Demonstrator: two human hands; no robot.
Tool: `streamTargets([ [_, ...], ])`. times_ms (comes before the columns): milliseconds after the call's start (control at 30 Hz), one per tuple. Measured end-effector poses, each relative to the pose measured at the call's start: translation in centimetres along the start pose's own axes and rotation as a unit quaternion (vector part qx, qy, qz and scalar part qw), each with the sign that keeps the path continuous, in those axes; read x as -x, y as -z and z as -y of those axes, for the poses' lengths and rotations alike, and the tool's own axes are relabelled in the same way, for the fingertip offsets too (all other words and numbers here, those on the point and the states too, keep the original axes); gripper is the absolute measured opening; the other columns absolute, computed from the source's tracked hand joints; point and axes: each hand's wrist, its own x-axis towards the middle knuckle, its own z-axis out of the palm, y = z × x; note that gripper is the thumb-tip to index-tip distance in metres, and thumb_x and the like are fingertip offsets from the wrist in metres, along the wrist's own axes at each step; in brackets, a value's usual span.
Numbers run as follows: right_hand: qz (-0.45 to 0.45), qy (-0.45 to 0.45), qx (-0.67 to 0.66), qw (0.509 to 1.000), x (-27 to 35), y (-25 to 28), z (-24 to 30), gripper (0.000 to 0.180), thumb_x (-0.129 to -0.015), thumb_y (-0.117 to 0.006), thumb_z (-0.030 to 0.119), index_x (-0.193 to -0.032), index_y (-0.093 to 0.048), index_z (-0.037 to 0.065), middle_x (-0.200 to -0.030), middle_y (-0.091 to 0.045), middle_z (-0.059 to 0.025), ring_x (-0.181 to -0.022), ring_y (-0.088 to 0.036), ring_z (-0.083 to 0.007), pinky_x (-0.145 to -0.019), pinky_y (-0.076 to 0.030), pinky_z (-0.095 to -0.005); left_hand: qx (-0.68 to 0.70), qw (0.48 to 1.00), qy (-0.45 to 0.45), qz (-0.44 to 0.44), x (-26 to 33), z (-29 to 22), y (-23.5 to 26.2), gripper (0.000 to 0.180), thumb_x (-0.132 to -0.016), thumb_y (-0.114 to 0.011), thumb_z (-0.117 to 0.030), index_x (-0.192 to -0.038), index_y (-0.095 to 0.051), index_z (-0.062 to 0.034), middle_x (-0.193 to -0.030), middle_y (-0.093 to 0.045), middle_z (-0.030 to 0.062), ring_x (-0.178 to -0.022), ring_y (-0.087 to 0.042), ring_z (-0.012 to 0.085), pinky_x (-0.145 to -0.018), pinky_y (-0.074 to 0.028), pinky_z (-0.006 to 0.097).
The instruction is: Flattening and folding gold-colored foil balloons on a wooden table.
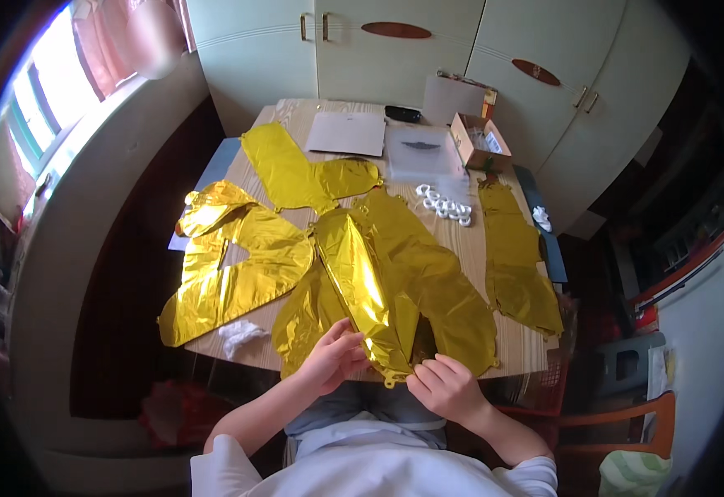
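Head view: right hand (444,388) pinching foil (362,277); left hand (334,358) alongside, grip I can't tell. Probably straightening; next wants even tension.

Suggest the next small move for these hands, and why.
Probably the left hand should smooth the gold foil piece along its length: its surface is creased, that hand is already at its left edge, and the right hand seems to pinch its near end.
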Motion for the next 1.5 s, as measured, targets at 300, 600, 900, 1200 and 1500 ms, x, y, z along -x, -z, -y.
streamTargets([
  [300, 0.016, -0.02, -0.133, 0.991, 0.4, 0.6, 1.1, 0.021, -0.076, -0.074, 0.028, -0.086, -0.063, 0.013, -0.099, -0.064, -0.0053, -0.094, -0.064, -0.0217, -0.088, -0.053, -0.0415, -0.058, 0.99, -0.108, -0.071, 1.1, 3.7, -1.4, 0.028, -0.092, -0.06, -0.001, -0.116, -0.048, -0.0085, -0.094, -0.058, -0.0006, -0.075, -0.057, 0.0069, -0.061, -0.048, 0.022],
  [600, 0.054, -0.266, -0.363, 0.891, -0.7, -3.1, -6.1, 0.043, -0.09, -0.064, 0.038, -0.117, -0.055, 0.006, -0.118, -0.061, -0.0146, -0.109, -0.059, -0.0343, -0.096, -0.046, -0.0433, -0.057, 0.99, -0.102, -0.073, 2.5, 4.8, 0.1, 0.029, -0.094, -0.056, -0.001, -0.121, -0.049, -0.0089, -0.086, -0.056, -0.0026, -0.066, -0.05, 0.0043, -0.053, -0.039, 0.02],
  [900, 0.232, -0.326, -0.613, 0.681, -3.6, -6.3, -10.8, 0.072, -0.096, -0.058, 0.042, -0.148, -0.025, 0.004, -0.133, -0.053, -0.0138, -0.117, -0.055, -0.0236, -0.103, -0.042, -0.0359, 0.006, 0.995, -0.088, -0.034, 2.9, 2.4, -1.9, 0.035, -0.092, -0.057, 0.001, -0.124, -0.048, -0.0094, -0.093, -0.058, -0.0004, -0.073, -0.056, 0.0074, -0.063, -0.046, 0.022],
  [1200, 0.204, -0.36, -0.821, 0.393, -2.6, -8.2, -9.1, 0.077, -0.097, -0.052, 0.05, -0.151, -0.021, 0.006, -0.132, -0.052, -0.0127, -0.119, -0.053, -0.0213, -0.105, -0.04, -0.0364, 0.061, 0.993, -0.101, 0.024, 3.3, 0.7, -2.5, 0.038, -0.089, -0.062, -0.005, -0.124, -0.049, -0.0082, -0.105, -0.065, 0.0039, -0.092, -0.064, 0.0115, -0.081, -0.053, 0.029],
  [1500, 0.261, -0.322, -0.85, 0.325, -2.5, -5.2, -7.7, 0.041, -0.099, -0.051, 0.023, -0.134, -0.049, 0.002, -0.125, -0.061, -0.0075, -0.118, -0.056, -0.018, -0.099, -0.045, -0.0326, 0.086, 0.987, -0.122, 0.055, 3.7, 0.8, -0.7, 0.051, -0.089, -0.058, -0.002, -0.137, -0.041, -0.0083, -0.119, -0.062, 0.0059, -0.101, -0.066, 0.0156, -0.088, -0.056, 0.033],
])
